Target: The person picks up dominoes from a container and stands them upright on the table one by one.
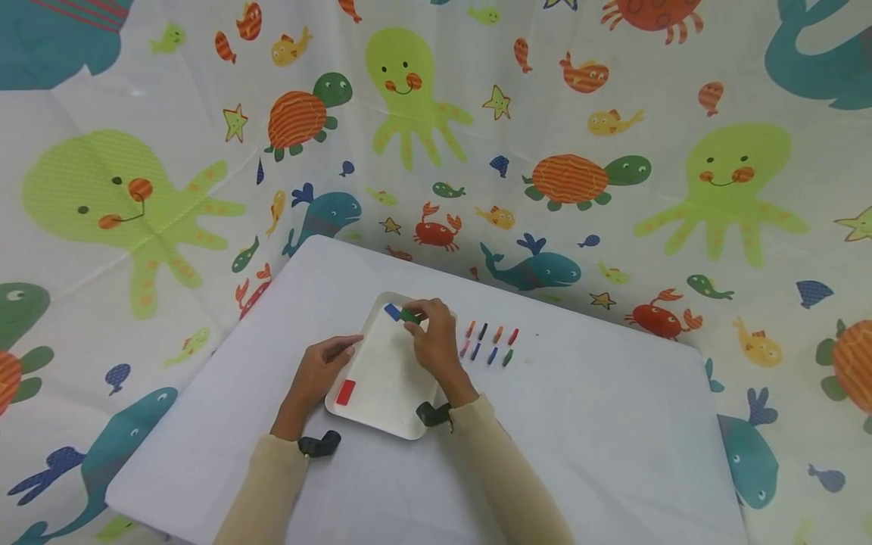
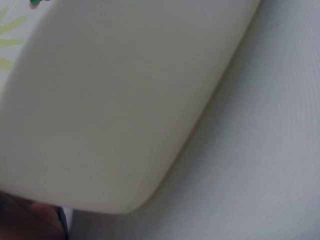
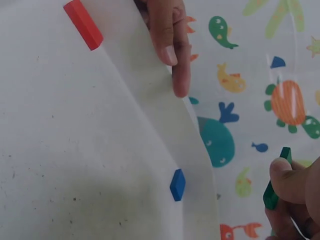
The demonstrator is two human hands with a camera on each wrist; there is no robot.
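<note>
My right hand [image 1: 436, 342] pinches a small green block [image 1: 409, 316] between thumb and fingers, above the far end of a white tray [image 1: 391, 371]. In the right wrist view the green block [image 3: 271, 192] stands on end in that grip. Close beside it, a blue block [image 1: 392, 312] lies in the tray's far left corner. A red block [image 1: 345, 392] lies at the near left corner. My left hand [image 1: 323, 372] rests at the tray's left rim, its fairly straight fingers [image 3: 181, 80] touching the edge. The left wrist view is mostly filled by the tray [image 2: 125, 110].
Right of the tray, several small coloured sticks [image 1: 492, 356] like crayons lie in two rows on the white table [image 1: 599, 424]. A curtain printed with sea animals [image 1: 572, 182] hangs behind the table's far edge and along its left side.
</note>
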